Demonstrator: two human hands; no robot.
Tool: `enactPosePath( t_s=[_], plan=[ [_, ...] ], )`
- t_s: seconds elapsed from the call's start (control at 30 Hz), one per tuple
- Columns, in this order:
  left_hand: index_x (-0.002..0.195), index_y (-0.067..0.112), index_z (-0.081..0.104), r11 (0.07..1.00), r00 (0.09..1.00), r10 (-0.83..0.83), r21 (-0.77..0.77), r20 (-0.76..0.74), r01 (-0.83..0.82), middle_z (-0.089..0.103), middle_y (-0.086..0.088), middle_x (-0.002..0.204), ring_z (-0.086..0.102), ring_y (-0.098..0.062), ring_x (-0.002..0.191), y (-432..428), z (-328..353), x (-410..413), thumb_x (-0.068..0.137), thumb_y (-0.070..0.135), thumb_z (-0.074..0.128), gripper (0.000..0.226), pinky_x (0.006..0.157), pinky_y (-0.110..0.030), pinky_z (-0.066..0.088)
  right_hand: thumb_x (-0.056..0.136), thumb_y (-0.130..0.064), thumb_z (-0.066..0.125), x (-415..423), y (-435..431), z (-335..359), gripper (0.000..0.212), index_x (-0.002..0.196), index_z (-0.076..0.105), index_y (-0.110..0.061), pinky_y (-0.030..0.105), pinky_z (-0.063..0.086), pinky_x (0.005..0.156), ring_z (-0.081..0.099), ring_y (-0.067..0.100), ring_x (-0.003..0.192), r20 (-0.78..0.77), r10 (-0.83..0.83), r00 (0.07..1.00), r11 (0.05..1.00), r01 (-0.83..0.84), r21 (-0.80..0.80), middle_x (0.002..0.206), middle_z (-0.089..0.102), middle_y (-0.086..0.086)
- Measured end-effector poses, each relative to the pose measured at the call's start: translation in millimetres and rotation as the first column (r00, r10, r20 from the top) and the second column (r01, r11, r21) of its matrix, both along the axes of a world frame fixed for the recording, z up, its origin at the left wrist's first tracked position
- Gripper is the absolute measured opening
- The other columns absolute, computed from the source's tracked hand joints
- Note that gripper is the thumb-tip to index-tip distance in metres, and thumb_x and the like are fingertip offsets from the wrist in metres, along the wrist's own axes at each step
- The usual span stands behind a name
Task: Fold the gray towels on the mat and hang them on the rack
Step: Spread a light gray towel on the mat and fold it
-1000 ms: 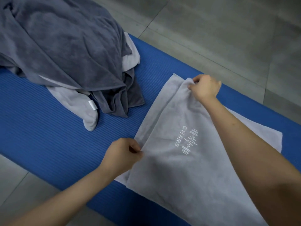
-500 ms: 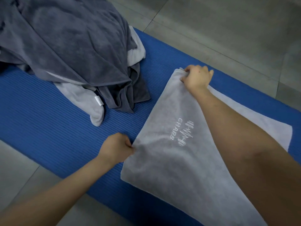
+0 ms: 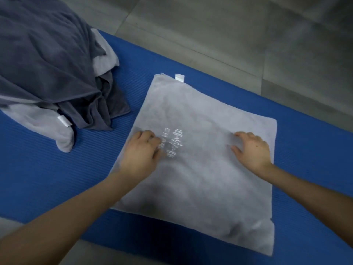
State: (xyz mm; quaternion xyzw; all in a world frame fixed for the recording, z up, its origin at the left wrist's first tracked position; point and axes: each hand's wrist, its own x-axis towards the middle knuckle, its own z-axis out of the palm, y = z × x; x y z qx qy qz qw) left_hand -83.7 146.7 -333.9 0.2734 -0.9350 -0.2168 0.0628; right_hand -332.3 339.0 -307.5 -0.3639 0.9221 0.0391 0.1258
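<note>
At ten o'clock a heap of towels (image 3: 47,64) sits on the blue mat (image 3: 28,169). The folded gray towel (image 3: 200,178) lies flat at the mat's middle. The left hand (image 3: 141,152), loosely bent and gripping nothing, presses its nine o'clock side, and the right hand (image 3: 252,150) lies open at three o'clock.

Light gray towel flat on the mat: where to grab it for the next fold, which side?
The towel lies flat and roughly square, so only edges and corners offer a grip. Probably pinch the two corners of its right edge, coming from the right: bare mat borders that side, while the pile of towels crowds the left.
</note>
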Motion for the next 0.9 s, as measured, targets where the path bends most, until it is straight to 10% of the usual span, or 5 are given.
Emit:
enactPosePath(
  t_s=[0.13,0.33,0.57,0.9],
  plan=[
    [0.12,0.014,0.063,0.96,0.949,-0.279,0.011,0.148,0.281,0.057,-0.016,0.128,0.053,-0.043,0.115,12.1,-4.0,-40.0,0.085,0.038,0.037,0.049,0.096,-0.052,0.045,0.088,-0.048,0.053,15.6,95.5,10.7,0.06,0.137,0.037,-0.017,0.042,0.045,0.085,0.053,0.037,0.109,0.041,-0.364,0.93,0.927,0.359,0.108,0.12,0.058,0.015],
    [0.147,0.042,-0.003,0.945,0.805,-0.252,-0.041,0.536,0.323,-0.015,0.003,0.157,-0.015,-0.029,0.144,18.8,-18.3,-54.9,0.095,0.057,0.016,0.057,0.114,-0.055,0.0,0.089,-0.049,0.051,59.5,154.3,-8.5,0.056,0.133,0.028,-0.023,0.036,0.05,0.07,0.061,0.023,0.076,0.143,-0.496,0.856,0.868,0.488,0.089,0.079,0.063,0.001],
    [0.134,0.021,0.05,0.951,0.917,-0.267,-0.072,0.295,0.3,0.04,-0.014,0.146,0.03,-0.042,0.134,17.7,-6.1,-70.7,0.082,0.058,0.012,0.074,0.108,-0.055,0.025,0.089,-0.046,0.053,15.8,149.5,-6.8,0.045,0.121,0.052,-0.015,0.04,0.048,0.078,0.063,0.031,0.087,0.096,-0.458,0.884,0.868,0.468,-0.167,0.09,0.068,0.006],
    [0.148,0.012,0.019,0.994,0.936,-0.037,-0.081,0.35,0.069,0.011,-0.018,0.156,0.006,-0.038,0.143,10.4,-22.4,-124.0,0.099,0.042,0.024,0.059,0.117,-0.044,0.008,0.09,-0.049,0.049,-125.8,50.1,-20.8,0.057,0.121,0.048,0.0,0.042,0.049,0.083,0.057,0.035,0.105,0.266,-0.681,0.683,0.65,0.73,-0.211,0.117,0.058,0.017]
  ],
)
